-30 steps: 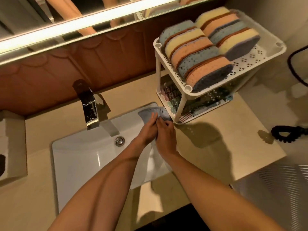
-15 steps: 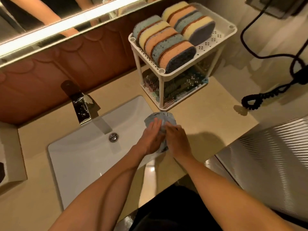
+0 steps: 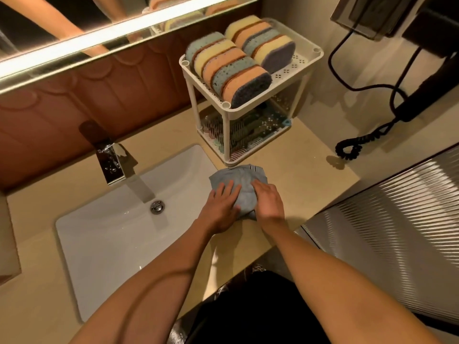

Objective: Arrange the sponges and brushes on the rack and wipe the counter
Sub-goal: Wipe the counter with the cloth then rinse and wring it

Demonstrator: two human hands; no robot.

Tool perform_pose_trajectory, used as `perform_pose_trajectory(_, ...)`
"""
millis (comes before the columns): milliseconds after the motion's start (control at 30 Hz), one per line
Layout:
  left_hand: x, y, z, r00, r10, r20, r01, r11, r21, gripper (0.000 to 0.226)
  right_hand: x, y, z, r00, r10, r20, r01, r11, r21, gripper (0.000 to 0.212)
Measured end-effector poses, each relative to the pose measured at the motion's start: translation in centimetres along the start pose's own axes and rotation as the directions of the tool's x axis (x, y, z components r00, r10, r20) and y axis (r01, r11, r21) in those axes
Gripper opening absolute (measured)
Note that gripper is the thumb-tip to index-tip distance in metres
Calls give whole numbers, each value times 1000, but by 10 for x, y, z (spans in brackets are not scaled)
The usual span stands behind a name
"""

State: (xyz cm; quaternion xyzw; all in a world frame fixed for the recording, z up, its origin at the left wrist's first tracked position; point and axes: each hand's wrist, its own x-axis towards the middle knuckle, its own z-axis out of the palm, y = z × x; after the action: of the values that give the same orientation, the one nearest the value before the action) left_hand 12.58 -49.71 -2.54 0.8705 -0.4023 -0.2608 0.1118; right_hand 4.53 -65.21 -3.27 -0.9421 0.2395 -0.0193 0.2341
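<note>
A blue-grey cloth (image 3: pixel 242 178) lies bunched on the beige counter (image 3: pixel 305 177), at the sink's right edge and just in front of the rack. My left hand (image 3: pixel 219 207) presses flat on its left part with straight fingers. My right hand (image 3: pixel 268 202) holds its right part with bent fingers. The white two-tier rack (image 3: pixel 250 109) carries two rows of several coloured sponges (image 3: pixel 231 68) standing on edge on its top shelf. Brushes (image 3: pixel 238 136) lie on the lower shelf, partly hidden by the shelf above.
A white basin (image 3: pixel 111 234) with a chrome faucet (image 3: pixel 114 165) fills the left of the counter. A black hair dryer with a coiled cord (image 3: pixel 352 147) hangs at the right wall. A ribbed glass panel (image 3: pixel 397 214) borders the counter's right end. Behind is a lit mirror (image 3: pixel 99 33).
Both hands have drawn the cloth away from the rack's foot and the basin's back corner toward me onto the counter. The view has shifted, showing more of the right wall.
</note>
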Motion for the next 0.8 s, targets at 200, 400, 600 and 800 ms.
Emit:
perform_pose_trajectory(200,30,34,-1,999,31,29,-31,999,19,64,16,39,-21,999,-34,-14,34,999,23,50)
perform_pose_trajectory(400,42,53,18,993,-90,-71,83,992,-94,61,28,49,-41,953,-303,8,303,952,-35,42)
perform_pose_trajectory(600,47,64,32,969,-195,-154,171,973,-157,56,31,55,-20,906,-362,218,396,907,-140,62)
perform_pose_trajectory(800,65,87,27,961,-258,-96,247,962,-113,58,56,86,-28,843,-414,342,504,831,-235,64)
